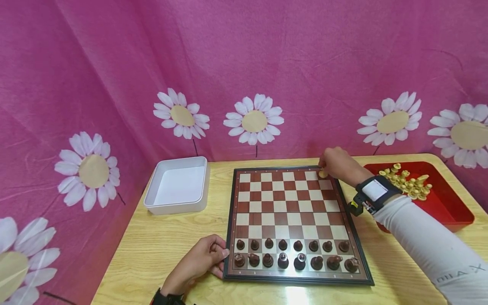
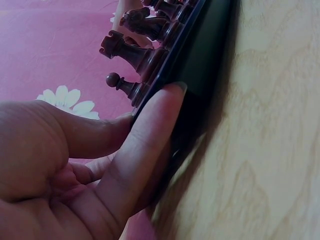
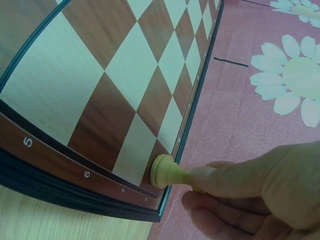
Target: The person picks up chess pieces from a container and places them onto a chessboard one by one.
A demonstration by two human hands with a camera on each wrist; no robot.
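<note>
A brown-and-cream chessboard (image 1: 280,206) lies on the wooden table with dark pieces in two rows along its near side. My left hand (image 1: 203,256) grips the board's left edge near the front corner, thumb and finger at the rim. Right above that grip, the left wrist view shows a dark rook (image 2: 122,52) and a dark pawn (image 2: 127,87). At the far right corner, my right hand (image 1: 339,163) pinches a cream chess piece (image 3: 164,171) by its upper part, which the fingers hide. The piece's round base is right at the corner square.
To the right of the board, a red tray (image 1: 446,205) holds a cluster of cream chess pieces (image 1: 409,184). A white tray (image 1: 176,180) stands at the back left. Behind the table hangs a pink cloth (image 1: 305,84) with large white flowers.
</note>
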